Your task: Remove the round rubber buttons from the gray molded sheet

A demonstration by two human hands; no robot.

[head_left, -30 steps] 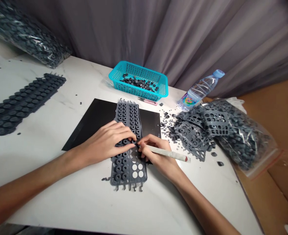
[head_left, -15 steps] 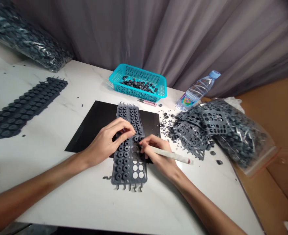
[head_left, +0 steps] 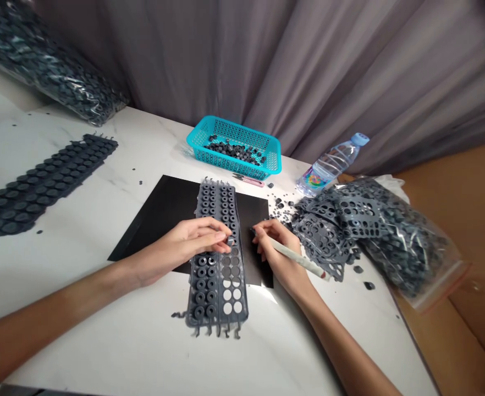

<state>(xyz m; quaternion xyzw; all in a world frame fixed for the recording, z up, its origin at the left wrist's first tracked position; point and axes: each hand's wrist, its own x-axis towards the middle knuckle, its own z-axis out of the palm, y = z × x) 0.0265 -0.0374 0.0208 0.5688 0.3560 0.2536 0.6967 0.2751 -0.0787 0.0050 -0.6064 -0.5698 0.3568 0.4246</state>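
A grey rubber sheet [head_left: 216, 275] of small rings lies lengthwise across a black mat [head_left: 164, 212]; several holes at its near right are punched out. My left hand [head_left: 188, 245] rests on the sheet's middle, with thumb and forefinger pinched on a small grey ring [head_left: 230, 240]. My right hand [head_left: 277, 250] sits just right of the sheet and grips a white pen-like tool [head_left: 298, 258], its tip pointing at the mat beside the sheet.
A teal basket [head_left: 238, 146] of loose rings stands behind the mat, with a pink cutter [head_left: 248, 179] in front of it. Punched sheets [head_left: 325, 228], a plastic bag of parts [head_left: 407, 242] and a water bottle [head_left: 329, 163] lie at right. Another full sheet [head_left: 44, 184] lies at left.
My left hand has lifted a ring out of the sheet and holds it pinched. My right hand with the tool has drawn off the sheet to the right.
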